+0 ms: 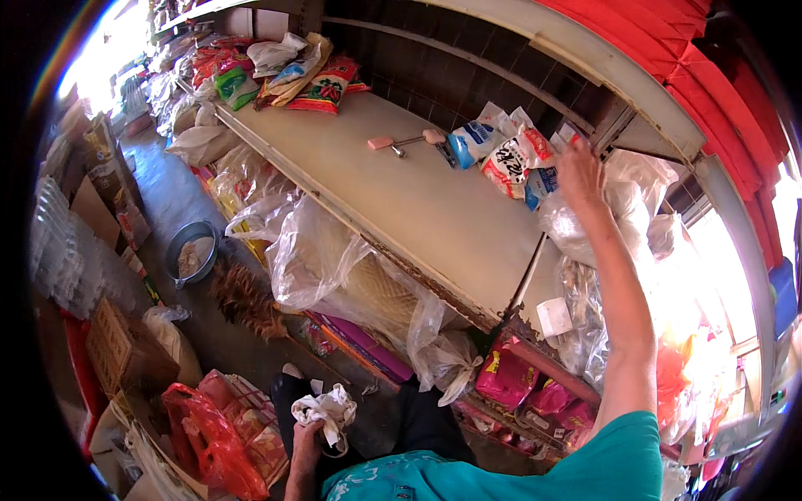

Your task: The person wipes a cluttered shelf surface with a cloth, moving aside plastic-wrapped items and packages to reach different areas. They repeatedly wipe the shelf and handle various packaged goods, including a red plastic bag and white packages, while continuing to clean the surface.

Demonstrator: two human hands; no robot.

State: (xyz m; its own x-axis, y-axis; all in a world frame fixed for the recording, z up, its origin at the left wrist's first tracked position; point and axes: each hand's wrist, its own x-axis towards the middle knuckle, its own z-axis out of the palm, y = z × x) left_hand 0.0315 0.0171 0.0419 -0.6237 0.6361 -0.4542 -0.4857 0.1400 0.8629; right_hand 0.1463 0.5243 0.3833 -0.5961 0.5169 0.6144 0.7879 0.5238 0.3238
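Note:
My left hand (pixel 307 435), low in front of my body, grips a crumpled white cloth (pixel 326 410). At the right end of a shelf board (pixel 401 181), my right hand (pixel 579 172) reaches to a small white packet (pixel 566 134) against the back. Its fingertips are partly hidden, so a firm hold cannot be made out. Beside that hand lie a red-and-white printed packet (pixel 506 166), a blue-and-white packet (pixel 473 141) and another blue packet (pixel 542 183). A pink-ended metal tool (pixel 401 143) rests on the board to their left.
Colourful food bags (pixel 326 84) are heaped at the shelf's far end. Clear plastic bags (pixel 319 250) hang along its front edge. Below on the floor are a grey basin (pixel 193 253), a feather duster (pixel 247 300), a cardboard box (pixel 128 351) and a red plastic bag (pixel 213 438).

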